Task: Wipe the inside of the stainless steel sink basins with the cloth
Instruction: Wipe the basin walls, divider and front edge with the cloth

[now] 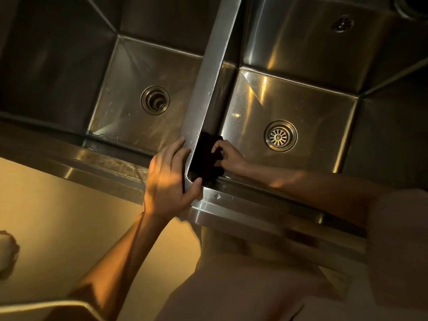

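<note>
Two stainless steel basins lie side by side, split by a steel divider (pixel 208 84). The left basin (pixel 129 66) has an open drain (pixel 155 100). The right basin (pixel 308 98) has a slotted strainer (pixel 280 136). My right hand (pixel 228 156) presses a dark cloth (pixel 205 156) against the right basin's near-left corner, on the wall under the divider. My left hand (pixel 169 179) grips the near end of the divider, fingers on the left side and thumb hooked over the right basin's corner.
The sink's front rim (pixel 254 214) runs across below the hands. Water drops sit on both basin floors and on the divider. A small overflow fitting (pixel 342 23) is on the right basin's far wall. A tan floor (pixel 58 228) lies below left.
</note>
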The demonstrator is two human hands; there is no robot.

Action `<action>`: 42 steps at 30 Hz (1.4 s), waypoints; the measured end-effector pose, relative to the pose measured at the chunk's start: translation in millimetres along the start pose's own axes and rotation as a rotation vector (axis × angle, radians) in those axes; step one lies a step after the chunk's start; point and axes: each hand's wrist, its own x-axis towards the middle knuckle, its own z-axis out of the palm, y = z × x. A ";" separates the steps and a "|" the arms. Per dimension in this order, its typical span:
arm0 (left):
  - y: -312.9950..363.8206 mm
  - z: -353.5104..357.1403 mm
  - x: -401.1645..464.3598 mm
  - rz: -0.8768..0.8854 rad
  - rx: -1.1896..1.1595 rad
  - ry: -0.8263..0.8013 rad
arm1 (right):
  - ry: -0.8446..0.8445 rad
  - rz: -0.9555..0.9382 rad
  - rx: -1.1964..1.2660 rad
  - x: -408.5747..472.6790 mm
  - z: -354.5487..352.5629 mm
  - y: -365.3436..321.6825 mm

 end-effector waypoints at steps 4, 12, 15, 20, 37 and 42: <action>2.1 -1.1 0.9 -0.019 -0.003 -0.014 | -0.020 0.042 -0.087 18.4 5.2 19.3; 2.4 -2.1 1.5 -0.005 0.011 -0.056 | -0.214 0.148 0.058 25.8 -21.8 20.7; 1.6 -1.8 0.8 0.020 0.021 -0.057 | -0.339 0.066 0.006 15.9 -28.0 8.2; 2.0 -3.3 1.3 -0.006 -0.012 -0.071 | -0.397 -0.069 0.128 -19.2 -36.6 -15.4; 2.7 -3.6 2.0 -0.034 -0.020 -0.089 | -0.588 -0.057 -0.141 -11.4 -45.1 5.1; 1.9 -2.6 1.8 -0.025 -0.019 -0.065 | -0.590 0.068 -0.271 21.7 -30.7 26.6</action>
